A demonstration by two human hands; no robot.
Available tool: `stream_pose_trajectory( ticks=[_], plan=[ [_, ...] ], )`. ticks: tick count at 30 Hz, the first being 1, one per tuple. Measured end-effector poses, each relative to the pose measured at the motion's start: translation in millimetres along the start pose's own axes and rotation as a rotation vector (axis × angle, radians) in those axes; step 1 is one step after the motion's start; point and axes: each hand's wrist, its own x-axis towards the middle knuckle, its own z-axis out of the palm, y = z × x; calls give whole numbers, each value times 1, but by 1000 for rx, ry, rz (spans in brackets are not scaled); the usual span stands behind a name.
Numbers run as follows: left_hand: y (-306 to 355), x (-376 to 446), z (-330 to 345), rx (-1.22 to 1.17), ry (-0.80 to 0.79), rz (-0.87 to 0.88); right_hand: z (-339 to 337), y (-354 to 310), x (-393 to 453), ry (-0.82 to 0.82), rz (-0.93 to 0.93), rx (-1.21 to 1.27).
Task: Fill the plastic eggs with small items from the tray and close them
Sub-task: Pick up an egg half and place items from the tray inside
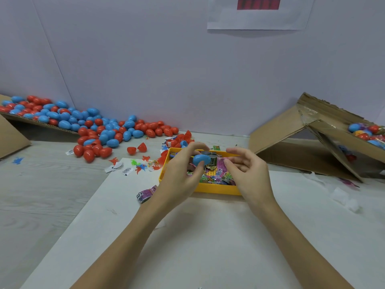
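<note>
Now, egg: I hold a blue egg [201, 159] in my left hand [181, 174], above the near-left part of the yellow tray [216, 188]; it looks closed, though I cannot make out the seam from here.
Left fingers: my fingers [196, 146] curl over the top of the egg and my thumb presses it from below, so it is pinched between them.
Right hand: my right hand [248, 172] hovers over the right side of the tray, just beside the egg and not touching it.
Right fingers: loosely bent and a little spread, holding nothing.
Tray contents: small pink and green packets [218, 174] lie heaped inside the tray, under both hands.
Left of the tray: a loose pile of red and blue eggs [93, 126] spills from a cardboard flap across the counter [41, 195], with split red halves [137, 149] and small plastic figures nearer the tray.
Right of the tray: a tilted cardboard box [312, 138] with more eggs inside, probably the finished ones.
Risk, slip: the shell is smooth and my pinch is narrow, so a squeeze off-centre could shoot the egg into the tray or off the counter.
Risk, closure: if the halves are not snapped fully, it may pop apart when dropped in the box.
Risk, packet: a corner caught in the seam would keep it from shutting.
</note>
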Motion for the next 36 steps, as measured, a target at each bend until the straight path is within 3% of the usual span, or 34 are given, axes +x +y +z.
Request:
stream_pose_trajectory(
  ticks=[5, 12, 19, 24, 31, 36],
  plan=[
    [3, -1, 0, 150, -9, 235, 1, -4, -1, -72, 70, 95],
    [3, -1, 0, 199, 59, 285, 2, -2, 0, -127, 145, 132],
    [5, 1, 2, -88, 106, -64, 3, -9, -3, -82, -35, -76],
    [4, 3, 1, -280, 55, -214, 6, -12, -7, -165, -106, -92],
    [6, 2, 1, -417, 5, -268, 0, -8, -4, -107, 85, 163],
    [6, 4, -5, -531, -18, -299, -3, -8, -2, -53, 152, 159]
  ],
)
